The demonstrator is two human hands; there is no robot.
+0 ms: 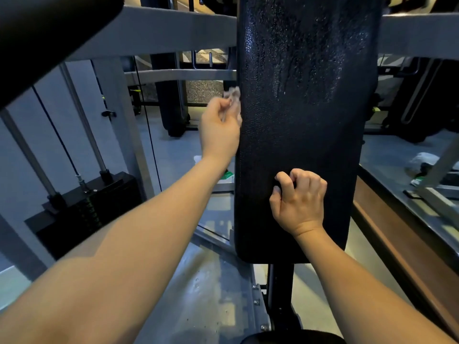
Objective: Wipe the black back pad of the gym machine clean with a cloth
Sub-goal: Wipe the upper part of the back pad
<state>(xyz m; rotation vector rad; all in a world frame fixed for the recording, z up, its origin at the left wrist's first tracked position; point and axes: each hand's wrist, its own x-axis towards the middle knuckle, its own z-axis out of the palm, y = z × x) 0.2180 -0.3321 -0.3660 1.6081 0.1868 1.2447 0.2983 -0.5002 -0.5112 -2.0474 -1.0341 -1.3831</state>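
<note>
The black back pad point(308, 100) stands upright in the middle, long and textured, with wet droplets over its upper half. My left hand point(219, 130) is at the pad's left edge at mid height and grips a small crumpled pale cloth point(233, 95), which touches that edge. My right hand point(300, 199) rests against the lower part of the pad with its fingers curled and nothing in them.
Grey frame bars point(173, 28) cross behind the pad. A black weight stack point(84, 207) with guide rods and a cable stands at lower left. A brown ledge point(402, 242) runs along the right. A white bottle point(422, 160) lies on the floor at right.
</note>
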